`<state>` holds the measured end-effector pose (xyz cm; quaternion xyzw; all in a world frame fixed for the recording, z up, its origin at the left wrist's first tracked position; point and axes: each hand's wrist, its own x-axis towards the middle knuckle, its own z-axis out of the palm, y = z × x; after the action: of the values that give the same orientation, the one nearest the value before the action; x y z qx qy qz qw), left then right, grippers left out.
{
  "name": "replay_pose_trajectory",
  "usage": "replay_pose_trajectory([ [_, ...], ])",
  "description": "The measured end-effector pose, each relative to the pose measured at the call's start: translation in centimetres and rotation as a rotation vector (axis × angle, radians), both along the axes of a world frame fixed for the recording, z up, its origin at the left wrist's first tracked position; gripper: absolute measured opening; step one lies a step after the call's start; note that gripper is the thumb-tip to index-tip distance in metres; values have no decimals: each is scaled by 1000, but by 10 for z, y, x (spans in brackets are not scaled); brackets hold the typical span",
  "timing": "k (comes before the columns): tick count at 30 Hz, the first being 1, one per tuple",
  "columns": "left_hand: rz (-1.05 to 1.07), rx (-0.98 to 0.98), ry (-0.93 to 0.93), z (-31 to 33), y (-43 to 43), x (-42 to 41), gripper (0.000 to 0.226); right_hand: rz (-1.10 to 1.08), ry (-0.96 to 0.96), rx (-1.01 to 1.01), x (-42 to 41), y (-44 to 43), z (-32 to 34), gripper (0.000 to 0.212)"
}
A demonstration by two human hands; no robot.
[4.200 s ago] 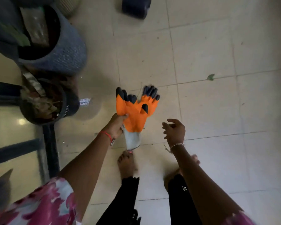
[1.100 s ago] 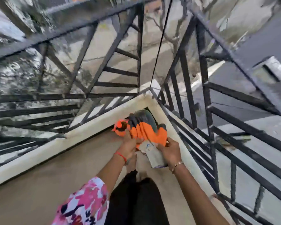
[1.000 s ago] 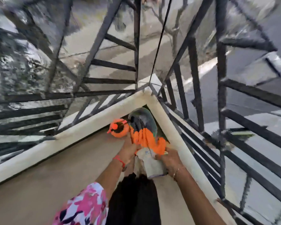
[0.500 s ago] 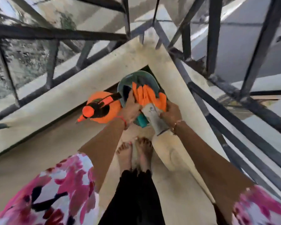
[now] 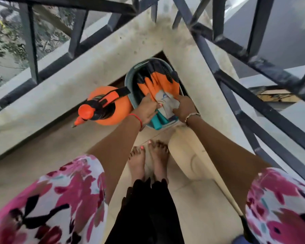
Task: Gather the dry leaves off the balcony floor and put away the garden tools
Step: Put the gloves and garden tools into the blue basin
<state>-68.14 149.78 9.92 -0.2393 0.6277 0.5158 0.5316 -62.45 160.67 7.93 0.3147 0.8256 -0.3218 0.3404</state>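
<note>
Standing left of centre, the orange pressure sprayer (image 5: 113, 106) sits just beside the teal basket (image 5: 130, 74) in the balcony corner, its nozzle tip blurred. The left hand (image 5: 148, 109) grips the grey cuffs of the orange gloves (image 5: 158, 85), thumb across the fabric, and the right hand (image 5: 184, 107) pinches the same cuffs from the other side. The gloves' black fingertips merge with the basket's dark inside. Teal tool handles (image 5: 157, 123) poke out beneath, their heads hidden. Half a second ago the gloves sat higher over the rim; now they lie lower inside. Dark railing (image 5: 226, 95) bars cross the right.
</note>
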Motion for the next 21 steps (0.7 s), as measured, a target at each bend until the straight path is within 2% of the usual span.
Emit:
replay_pose_trajectory([
  [5,-45,-2,15,-3,-6,-7,52,22,-19,28,-7,-5,0,34],
  [8,-125,-11,17,1,-13,-6,65,87,-62,16,-8,-15,7,40],
  [13,-173,-19,58,6,-26,3,58,160,-53,22,-8,-25,12,50],
  [15,-158,-18,67,0,-32,1,58,144,-28,29,-12,-28,15,53],
  [18,-114,2,69,-4,-38,5,59,47,41,-15,-27,-27,13,47],
  [21,-11,29,73,-16,-32,-8,60,8,82,0,-48,-16,-11,50],
])
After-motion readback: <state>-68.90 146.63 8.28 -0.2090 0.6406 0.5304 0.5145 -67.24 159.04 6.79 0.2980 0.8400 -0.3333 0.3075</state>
